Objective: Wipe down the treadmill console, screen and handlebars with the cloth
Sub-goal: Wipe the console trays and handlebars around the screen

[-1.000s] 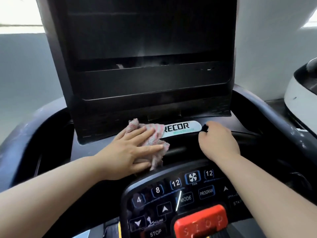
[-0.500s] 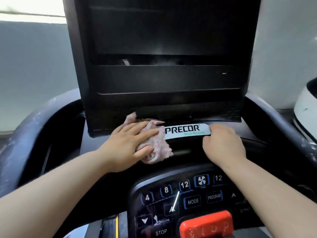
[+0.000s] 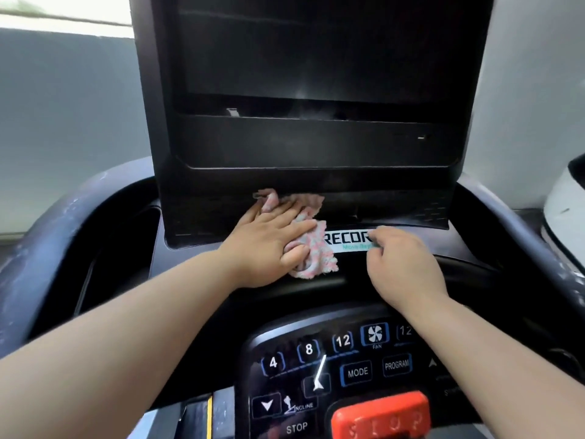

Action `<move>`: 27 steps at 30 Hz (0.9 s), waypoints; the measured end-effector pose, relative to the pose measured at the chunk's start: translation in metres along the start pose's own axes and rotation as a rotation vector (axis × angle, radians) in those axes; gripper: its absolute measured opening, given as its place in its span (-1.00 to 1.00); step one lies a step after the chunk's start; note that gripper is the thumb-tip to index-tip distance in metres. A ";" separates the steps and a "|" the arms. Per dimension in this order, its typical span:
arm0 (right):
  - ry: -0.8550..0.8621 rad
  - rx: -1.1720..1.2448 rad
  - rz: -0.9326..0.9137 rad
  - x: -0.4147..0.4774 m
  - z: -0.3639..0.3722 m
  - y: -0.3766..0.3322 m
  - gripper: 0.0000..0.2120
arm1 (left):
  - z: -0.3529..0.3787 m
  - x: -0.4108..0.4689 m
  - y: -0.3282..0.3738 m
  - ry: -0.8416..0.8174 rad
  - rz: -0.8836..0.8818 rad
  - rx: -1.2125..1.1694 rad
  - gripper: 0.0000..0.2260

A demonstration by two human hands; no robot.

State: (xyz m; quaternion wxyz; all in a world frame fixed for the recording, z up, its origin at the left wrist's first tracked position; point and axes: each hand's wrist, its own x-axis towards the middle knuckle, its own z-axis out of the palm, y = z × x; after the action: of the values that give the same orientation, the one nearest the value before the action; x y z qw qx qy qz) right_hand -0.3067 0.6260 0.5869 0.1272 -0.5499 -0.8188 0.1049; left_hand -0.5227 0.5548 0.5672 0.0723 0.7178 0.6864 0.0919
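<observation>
Looking down over two bare forearms onto a black treadmill console [image 3: 421,248]. Nearest, at the console's bottom edge, sits a red stop button [image 3: 381,418], with a keypad [image 3: 316,372] of numbered, fan, mode and program keys just beyond it.

Past the keypad, on the console's flat ledge, the left hand [image 3: 266,245] lies palm down with fingers straight and close together, pressing a crumpled pink and white cloth [image 3: 313,253] against the surface. The thumb pushes into the cloth's near fold. The cloth sticks out beyond the fingertips, towards the far side and to the right.

The right hand [image 3: 402,261] is just right of the cloth, apart from it, with knuckles up and fingers curled. Its fingertips rest on the right end of a white logo plate [image 3: 348,239].

Half a second ago the whole brand name was readable. Now the cloth covers its first letter and the right hand hides its last, so both hands have closed in on the plate.

Behind them, the dark screen [image 3: 316,58] rises from the ledge's far edge, and the cloth touches its base. Curved handlebars [image 3: 79,210] sweep out to either side. A white machine [image 3: 566,201] shows at the right edge.
</observation>
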 end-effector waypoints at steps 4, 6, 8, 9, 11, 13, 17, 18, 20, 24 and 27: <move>-0.012 0.045 0.005 0.001 -0.001 0.001 -0.65 | 0.010 -0.023 0.004 0.016 0.079 0.026 -0.49; -0.022 0.063 -0.003 0.001 -0.002 0.002 -0.66 | 0.013 -0.045 -0.002 0.038 0.195 0.076 -0.58; -0.032 0.076 0.005 0.000 -0.004 0.003 -0.66 | 0.013 -0.068 -0.014 0.015 0.283 0.188 -0.60; -0.039 0.083 0.013 -0.001 -0.004 0.003 -0.67 | 0.012 -0.081 -0.024 -0.015 0.291 0.234 -0.59; -0.050 0.087 0.007 -0.003 -0.007 0.002 -0.70 | 0.007 -0.107 -0.044 -0.054 0.237 0.267 -0.55; -0.064 0.080 -0.013 -0.005 -0.009 0.001 -0.73 | 0.004 -0.125 -0.055 -0.066 0.147 0.284 -0.51; -0.077 0.060 -0.018 -0.006 -0.011 -0.001 -0.75 | 0.002 -0.113 -0.043 -0.113 0.091 0.253 -0.45; -0.079 0.059 -0.013 -0.006 -0.011 -0.001 -0.74 | 0.000 -0.103 -0.036 -0.102 0.114 0.249 -0.45; -0.087 0.043 -0.011 -0.006 -0.011 -0.002 -0.73 | 0.000 -0.078 -0.023 -0.047 0.174 0.256 -0.47; -0.092 0.027 -0.007 -0.004 -0.009 -0.001 -0.67 | 0.009 -0.026 0.011 0.007 0.134 0.138 -0.43; -0.050 0.042 -0.015 -0.004 -0.007 0.000 -0.64 | 0.011 -0.022 0.012 0.013 0.028 0.086 -0.40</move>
State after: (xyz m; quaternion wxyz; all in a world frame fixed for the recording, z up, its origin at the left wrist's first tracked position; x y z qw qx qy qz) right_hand -0.3026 0.6229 0.5931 0.1191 -0.5382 -0.8234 0.1347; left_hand -0.5099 0.5323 0.5584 0.0355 0.7291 0.6801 0.0682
